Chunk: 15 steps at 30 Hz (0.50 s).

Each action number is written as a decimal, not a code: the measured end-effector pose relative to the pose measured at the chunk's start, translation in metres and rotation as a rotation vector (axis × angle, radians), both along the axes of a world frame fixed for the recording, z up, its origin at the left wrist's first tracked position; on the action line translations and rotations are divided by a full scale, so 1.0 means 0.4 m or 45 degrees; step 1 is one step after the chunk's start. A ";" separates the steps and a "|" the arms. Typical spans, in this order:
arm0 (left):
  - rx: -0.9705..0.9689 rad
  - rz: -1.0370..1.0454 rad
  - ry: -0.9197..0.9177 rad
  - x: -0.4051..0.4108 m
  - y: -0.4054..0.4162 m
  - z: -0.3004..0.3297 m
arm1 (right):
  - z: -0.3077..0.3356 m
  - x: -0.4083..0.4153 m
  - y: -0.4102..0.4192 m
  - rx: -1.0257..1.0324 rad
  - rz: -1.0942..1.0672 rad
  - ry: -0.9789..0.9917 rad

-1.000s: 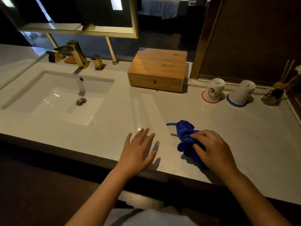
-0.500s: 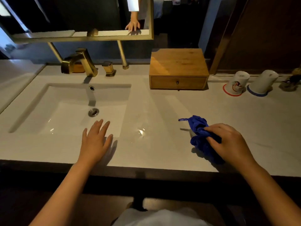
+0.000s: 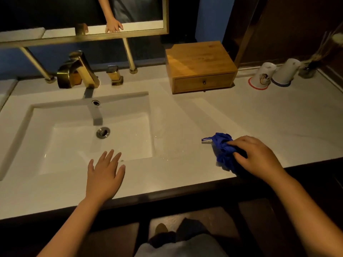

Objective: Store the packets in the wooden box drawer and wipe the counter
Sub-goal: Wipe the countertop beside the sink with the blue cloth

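Standing at the near edge of a white worktop (image 3: 241,115), one person, two bare hands in view.

Right hand (image 3: 258,156): fingers curled over a bunched blue cloth (image 3: 223,147), pressing it to the worktop near the front edge, right of the sink (image 3: 55,127). Compared with half a second ago, hand and cloth keep the same grip and much the same spot; a thin loop of the cloth pokes out to the left, as before.

Left hand (image 3: 104,175): flat, fingers straight and slightly spread, resting on the strip of worktop in front of the sink, fingertips reaching its near rim. A second ago it lay just beside the cloth; it now sits well apart from it, to the left.

Wooden box (image 3: 198,60): far side of the worktop, right of the gold tap (image 3: 78,71). Its drawer (image 3: 204,82) is shut, small knob at centre. No packets on show.

Two upturned cups, one red-rimmed (image 3: 262,76) and one blue-rimmed (image 3: 284,72), stand right of the box, unmoved. A jar of reeds (image 3: 309,68) sits at the far right corner.

Mirror (image 3: 83,15) above the tap: reflects a hand on the worktop edge, now fuller in view than before.
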<state>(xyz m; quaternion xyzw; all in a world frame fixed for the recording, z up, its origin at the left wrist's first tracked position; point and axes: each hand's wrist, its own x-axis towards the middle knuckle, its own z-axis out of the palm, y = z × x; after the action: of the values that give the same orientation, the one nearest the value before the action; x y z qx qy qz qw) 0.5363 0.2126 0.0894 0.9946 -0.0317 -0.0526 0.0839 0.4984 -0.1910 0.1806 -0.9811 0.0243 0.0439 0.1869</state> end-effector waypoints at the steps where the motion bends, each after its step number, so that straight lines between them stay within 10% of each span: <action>1: -0.003 0.000 -0.001 0.000 0.001 -0.001 | -0.012 0.003 0.011 -0.012 0.010 0.032; 11: -0.011 0.003 0.000 0.000 0.005 -0.003 | -0.122 0.008 0.023 -0.386 0.199 0.562; 15: -0.013 0.009 -0.002 0.001 0.001 0.002 | -0.096 0.035 0.048 -0.192 0.031 0.255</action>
<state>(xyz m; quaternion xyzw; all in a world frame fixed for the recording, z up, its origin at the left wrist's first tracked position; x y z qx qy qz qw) 0.5367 0.2128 0.0902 0.9943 -0.0284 -0.0513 0.0892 0.5123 -0.1717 0.1422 -0.9833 0.0341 0.1419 0.1087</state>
